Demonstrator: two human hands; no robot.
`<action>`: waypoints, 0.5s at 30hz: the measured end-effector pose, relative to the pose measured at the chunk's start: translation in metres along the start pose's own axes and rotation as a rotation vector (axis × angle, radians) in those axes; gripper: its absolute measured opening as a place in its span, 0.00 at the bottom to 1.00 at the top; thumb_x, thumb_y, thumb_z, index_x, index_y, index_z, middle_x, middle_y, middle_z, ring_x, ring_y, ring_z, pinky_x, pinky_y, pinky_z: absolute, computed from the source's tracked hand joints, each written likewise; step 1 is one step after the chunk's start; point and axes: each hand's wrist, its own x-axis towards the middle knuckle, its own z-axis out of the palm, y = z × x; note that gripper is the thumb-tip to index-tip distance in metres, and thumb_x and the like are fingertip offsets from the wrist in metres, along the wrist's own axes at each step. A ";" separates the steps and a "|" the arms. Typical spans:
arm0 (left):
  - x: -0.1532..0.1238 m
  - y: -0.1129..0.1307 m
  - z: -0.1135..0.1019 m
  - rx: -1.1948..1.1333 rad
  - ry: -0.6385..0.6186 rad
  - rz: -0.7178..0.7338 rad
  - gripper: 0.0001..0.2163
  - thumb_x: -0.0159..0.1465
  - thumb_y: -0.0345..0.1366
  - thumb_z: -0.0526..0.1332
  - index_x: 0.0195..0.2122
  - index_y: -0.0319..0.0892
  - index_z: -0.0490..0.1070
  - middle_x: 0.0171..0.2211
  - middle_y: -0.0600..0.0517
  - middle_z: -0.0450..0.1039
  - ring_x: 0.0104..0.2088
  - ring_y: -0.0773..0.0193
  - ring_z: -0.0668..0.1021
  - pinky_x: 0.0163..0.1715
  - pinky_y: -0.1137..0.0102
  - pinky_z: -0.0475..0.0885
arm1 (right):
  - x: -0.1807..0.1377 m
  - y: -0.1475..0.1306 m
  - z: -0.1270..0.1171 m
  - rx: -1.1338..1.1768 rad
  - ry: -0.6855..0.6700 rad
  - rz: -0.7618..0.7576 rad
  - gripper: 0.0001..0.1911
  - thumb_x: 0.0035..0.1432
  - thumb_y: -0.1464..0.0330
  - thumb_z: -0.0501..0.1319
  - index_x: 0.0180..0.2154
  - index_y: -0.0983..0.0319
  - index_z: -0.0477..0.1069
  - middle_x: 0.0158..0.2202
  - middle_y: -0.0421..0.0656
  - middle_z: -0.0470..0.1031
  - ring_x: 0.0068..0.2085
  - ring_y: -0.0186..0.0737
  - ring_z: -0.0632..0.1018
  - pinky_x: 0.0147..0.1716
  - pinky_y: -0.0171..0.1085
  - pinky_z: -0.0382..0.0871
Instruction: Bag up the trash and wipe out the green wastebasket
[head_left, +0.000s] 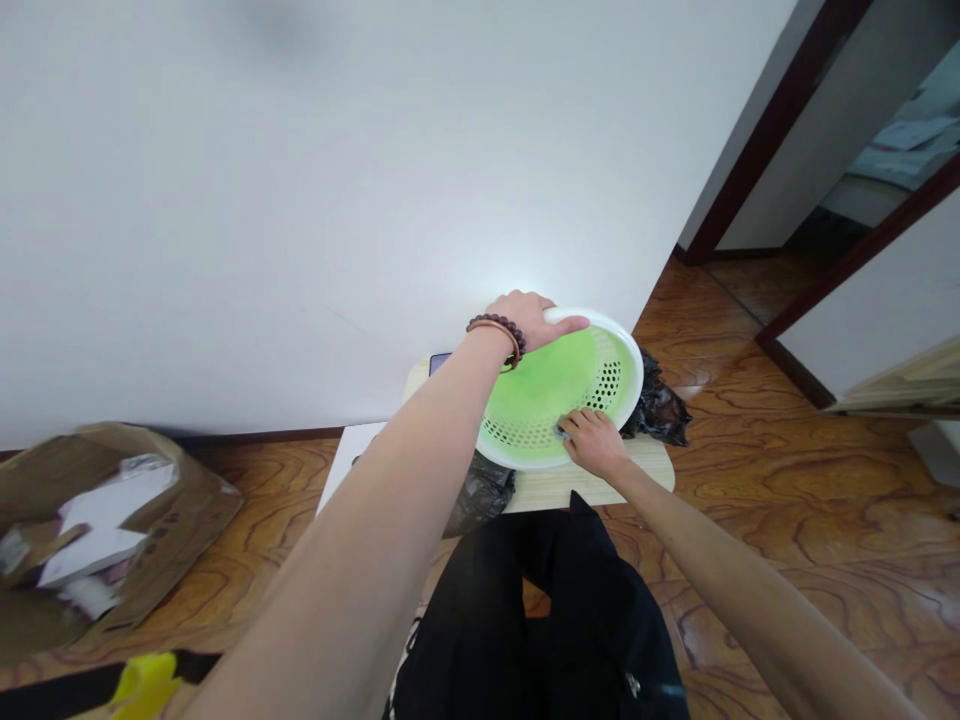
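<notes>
A round colander, green inside with a white rim, stands tilted toward me on a small light wooden table. My left hand, with a bead bracelet at the wrist, grips the upper rim of the colander. My right hand is closed low inside the colander, its fingers pinched on something small and grey that I cannot make out, pressed against the perforated green surface.
A white wall rises right behind the table. Black plastic bags lie at the table's right and left. An open cardboard box with papers sits on the wooden floor at left. A doorway opens at right. My black-clad legs are below.
</notes>
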 end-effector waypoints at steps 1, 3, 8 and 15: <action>0.000 -0.001 0.000 0.003 0.002 -0.013 0.38 0.50 0.68 0.44 0.53 0.48 0.67 0.45 0.47 0.73 0.44 0.53 0.73 0.42 0.65 0.66 | 0.000 -0.001 0.000 0.001 0.004 -0.002 0.15 0.60 0.66 0.50 0.45 0.63 0.69 0.43 0.50 0.69 0.45 0.46 0.65 0.45 0.41 0.53; -0.002 -0.002 -0.001 0.008 -0.003 -0.012 0.38 0.48 0.68 0.45 0.51 0.49 0.68 0.44 0.48 0.74 0.42 0.54 0.74 0.41 0.66 0.66 | 0.000 -0.002 0.001 0.006 0.011 -0.002 0.15 0.60 0.66 0.50 0.45 0.63 0.69 0.42 0.50 0.69 0.45 0.46 0.65 0.45 0.41 0.53; -0.006 -0.003 -0.002 0.010 -0.003 0.016 0.38 0.48 0.69 0.44 0.50 0.50 0.69 0.41 0.49 0.74 0.40 0.56 0.74 0.39 0.67 0.66 | 0.001 -0.005 0.003 0.022 0.010 0.000 0.15 0.60 0.67 0.50 0.45 0.63 0.69 0.42 0.50 0.69 0.45 0.46 0.65 0.44 0.41 0.53; -0.010 -0.002 -0.001 0.003 0.010 0.054 0.33 0.52 0.66 0.44 0.50 0.52 0.69 0.43 0.50 0.74 0.42 0.57 0.73 0.41 0.67 0.66 | 0.002 -0.004 0.005 0.017 0.004 0.016 0.15 0.60 0.67 0.50 0.45 0.62 0.69 0.43 0.50 0.69 0.46 0.46 0.65 0.45 0.41 0.53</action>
